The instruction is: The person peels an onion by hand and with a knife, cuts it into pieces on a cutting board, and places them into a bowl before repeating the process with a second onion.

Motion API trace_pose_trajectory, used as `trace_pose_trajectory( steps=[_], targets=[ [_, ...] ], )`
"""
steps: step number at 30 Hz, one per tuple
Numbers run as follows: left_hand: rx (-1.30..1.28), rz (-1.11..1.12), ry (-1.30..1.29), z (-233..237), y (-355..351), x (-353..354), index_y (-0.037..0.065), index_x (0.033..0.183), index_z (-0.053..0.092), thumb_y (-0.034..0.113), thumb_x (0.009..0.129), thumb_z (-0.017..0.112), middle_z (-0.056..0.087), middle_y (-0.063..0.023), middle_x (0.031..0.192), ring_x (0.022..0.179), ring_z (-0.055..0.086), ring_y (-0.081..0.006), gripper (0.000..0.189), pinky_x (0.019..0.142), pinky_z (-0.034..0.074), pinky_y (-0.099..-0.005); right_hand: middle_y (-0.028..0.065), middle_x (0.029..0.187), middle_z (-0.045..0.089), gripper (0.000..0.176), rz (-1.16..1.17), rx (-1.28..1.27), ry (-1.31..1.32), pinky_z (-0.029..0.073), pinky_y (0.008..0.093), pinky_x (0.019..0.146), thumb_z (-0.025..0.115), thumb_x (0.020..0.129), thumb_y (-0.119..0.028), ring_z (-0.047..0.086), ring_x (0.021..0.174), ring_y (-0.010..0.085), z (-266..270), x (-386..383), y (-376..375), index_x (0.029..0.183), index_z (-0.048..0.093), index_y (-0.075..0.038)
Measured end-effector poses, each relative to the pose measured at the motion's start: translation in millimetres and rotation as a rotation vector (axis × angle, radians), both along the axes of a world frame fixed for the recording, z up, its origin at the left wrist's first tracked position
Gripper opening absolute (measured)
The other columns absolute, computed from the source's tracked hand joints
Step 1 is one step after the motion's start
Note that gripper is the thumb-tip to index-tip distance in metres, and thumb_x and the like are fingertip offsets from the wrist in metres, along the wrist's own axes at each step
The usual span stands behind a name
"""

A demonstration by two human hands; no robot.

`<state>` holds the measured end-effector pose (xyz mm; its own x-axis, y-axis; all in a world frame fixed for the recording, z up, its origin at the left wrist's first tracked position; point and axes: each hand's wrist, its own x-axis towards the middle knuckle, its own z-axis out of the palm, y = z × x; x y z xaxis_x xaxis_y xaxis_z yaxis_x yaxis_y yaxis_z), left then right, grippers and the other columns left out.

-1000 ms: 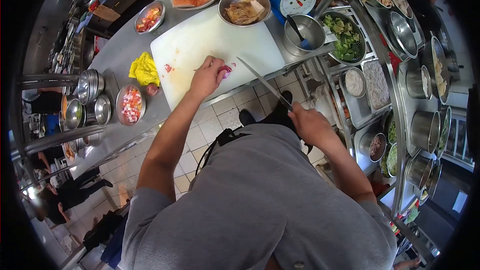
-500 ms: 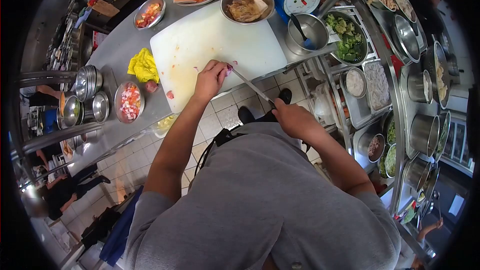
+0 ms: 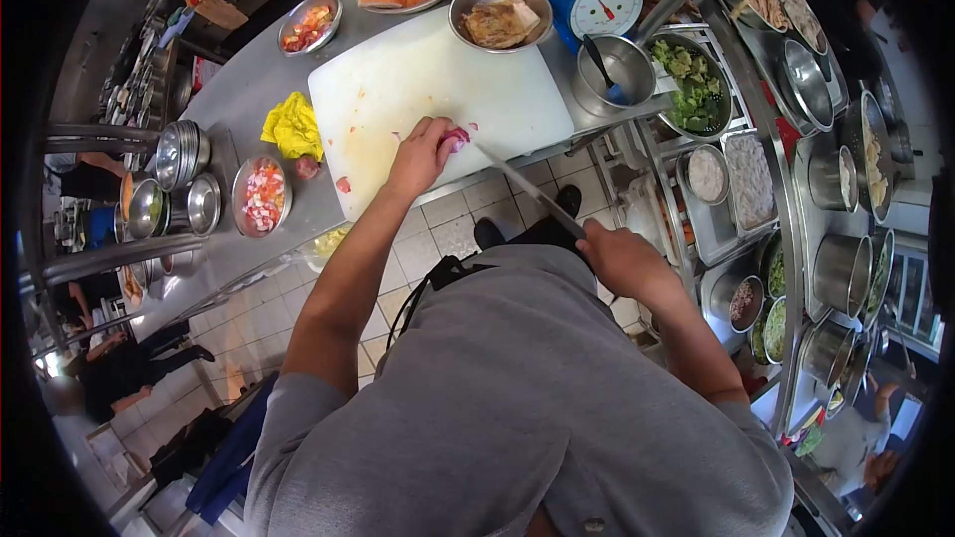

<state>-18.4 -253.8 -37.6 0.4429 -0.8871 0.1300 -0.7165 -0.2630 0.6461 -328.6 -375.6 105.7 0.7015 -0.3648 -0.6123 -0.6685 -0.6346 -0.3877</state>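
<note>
Knife (image 3: 532, 190) gripped in my closed right hand (image 3: 627, 261), I angle the blade over the near edge of the white cutting board (image 3: 388, 70). Close inside that edge, my left hand (image 3: 418, 156), fingers bunched, holds a purple-red piece (image 3: 460, 139); whether steel touches it, I cannot tell. Good control here, I judge, takes fingertips tucked behind the knuckles, a steady press against the board and light, smooth strokes. Left of the board stands a bowl (image 3: 238, 204) of diced pieces (image 3: 265, 191).

Onion piece (image 3: 459, 139) on cutting board (image 3: 383, 89) (near edge); scale (image 3: 608, 8) behind right, cloth (image 3: 291, 126) left.
</note>
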Motion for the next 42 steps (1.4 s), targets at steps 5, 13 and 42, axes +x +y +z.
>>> trace_pose_trajectory(
  steps=[5, 13, 42],
  targets=[
    [-0.144, 0.029, -0.075, -14, 5, -4, 0.005, 0.105, 0.066, 0.007, 0.092, 0.066, 0.063, -0.0124, 0.101, 0.080, 0.066, -0.0300, 0.013, 0.069, 0.054, -0.0368, 0.0262, 0.082, 0.068, 0.027, -0.026, -0.073, -0.129, 0.051, 0.0573, 0.074, 0.044, 0.103, -0.028, 0.066, 0.082, 0.0481, -15, 17, 7, 0.108, 0.049, -0.002],
    [-0.174, 0.038, -0.113, -14, 5, -7, 0.006, 0.103, 0.068, 0.008, 0.091, 0.066, 0.063, -0.0117, 0.099, 0.080, 0.066, -0.0301, 0.012, 0.070, 0.055, -0.0374, 0.0267, 0.085, 0.068, 0.027, 0.045, -0.042, -0.080, 0.052, 0.0557, 0.076, 0.044, 0.104, -0.026, 0.067, 0.085, 0.0463, -13, 39, 10, 0.107, 0.049, 0.001],
    [-0.206, 0.198, -0.124, -22, 5, -27, 0.004, 0.112, 0.058, 0.019, 0.085, 0.073, 0.061, -0.0157, 0.107, 0.094, 0.064, -0.0346, 0.034, 0.081, 0.054, -0.0411, 0.0273, 0.080, 0.066, 0.026, 0.035, -0.095, -0.154, 0.048, 0.0595, 0.072, 0.048, 0.102, -0.031, 0.063, 0.081, 0.0515, -6, -2, -4, 0.106, 0.047, -0.005]
  ],
)
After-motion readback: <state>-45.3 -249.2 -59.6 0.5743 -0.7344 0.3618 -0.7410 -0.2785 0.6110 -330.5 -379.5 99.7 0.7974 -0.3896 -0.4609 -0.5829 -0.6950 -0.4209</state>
